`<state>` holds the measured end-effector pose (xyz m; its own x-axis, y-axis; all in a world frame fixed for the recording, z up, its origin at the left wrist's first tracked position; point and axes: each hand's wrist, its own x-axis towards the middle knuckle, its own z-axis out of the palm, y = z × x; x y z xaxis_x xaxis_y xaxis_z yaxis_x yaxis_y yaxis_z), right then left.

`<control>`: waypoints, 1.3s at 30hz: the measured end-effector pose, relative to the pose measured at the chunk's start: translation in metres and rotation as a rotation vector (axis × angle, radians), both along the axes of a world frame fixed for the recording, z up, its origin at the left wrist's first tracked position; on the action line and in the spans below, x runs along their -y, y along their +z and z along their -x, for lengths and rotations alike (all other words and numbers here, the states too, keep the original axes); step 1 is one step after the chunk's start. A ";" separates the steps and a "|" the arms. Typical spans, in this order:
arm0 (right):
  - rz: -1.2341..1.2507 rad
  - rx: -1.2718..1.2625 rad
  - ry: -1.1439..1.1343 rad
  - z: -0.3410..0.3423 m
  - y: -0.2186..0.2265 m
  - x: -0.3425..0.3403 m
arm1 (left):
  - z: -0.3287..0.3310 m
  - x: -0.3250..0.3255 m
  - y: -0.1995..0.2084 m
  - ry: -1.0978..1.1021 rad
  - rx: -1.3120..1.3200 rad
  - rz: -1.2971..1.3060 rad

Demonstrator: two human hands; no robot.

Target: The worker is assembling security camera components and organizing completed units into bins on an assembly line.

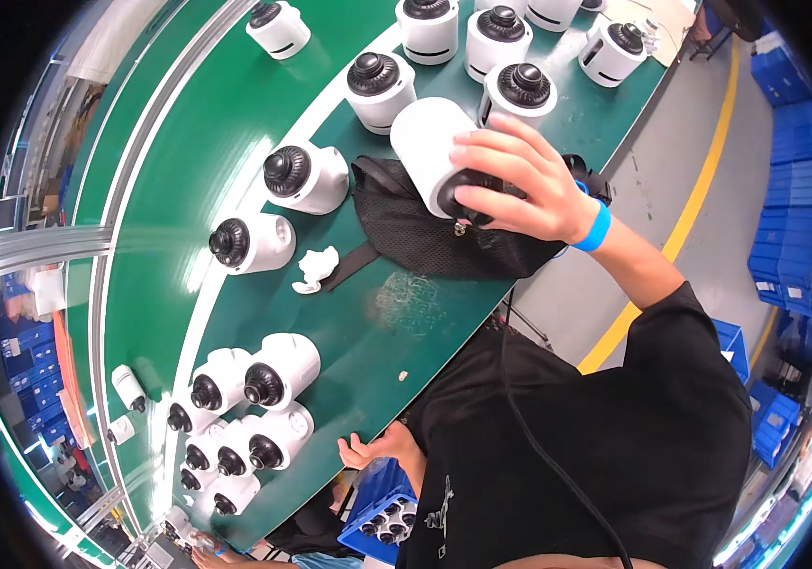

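Note:
My right hand [520, 185], with a blue band at its wrist, is closed round a white security camera [432, 142]. Its fingers spread over the black end, and the white cylinder tilts up and left over a black mesh bag [425, 228] on the table. My left hand [377, 446] hangs by the table's near edge, fingers loosely bent and apart, with nothing seen in it. Nearest the held piece stand other white cameras with black ribbed domes, one [520, 92] just behind it and one [377, 87] to its left.
Several more cameras [278, 375] cluster at the left of the green table [396, 351]. A crumpled white tissue [316, 268] lies beside the bag's strap. Below the edge sits a blue bin [368, 531] of parts. At lower left, another person's hand [205, 548] works.

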<state>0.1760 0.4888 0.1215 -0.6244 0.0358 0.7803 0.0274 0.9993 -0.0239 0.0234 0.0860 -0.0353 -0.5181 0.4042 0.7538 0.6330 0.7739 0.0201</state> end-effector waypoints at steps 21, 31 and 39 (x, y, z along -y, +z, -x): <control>0.423 0.238 -0.525 0.040 0.005 -0.025 | -0.006 0.003 0.003 0.035 0.017 -0.024; 0.376 0.304 -0.648 0.044 0.007 -0.035 | -0.017 0.005 0.064 -0.058 0.404 -0.112; 0.347 0.284 -0.587 0.039 -0.004 -0.029 | 0.044 -0.004 0.127 -0.091 0.305 -0.502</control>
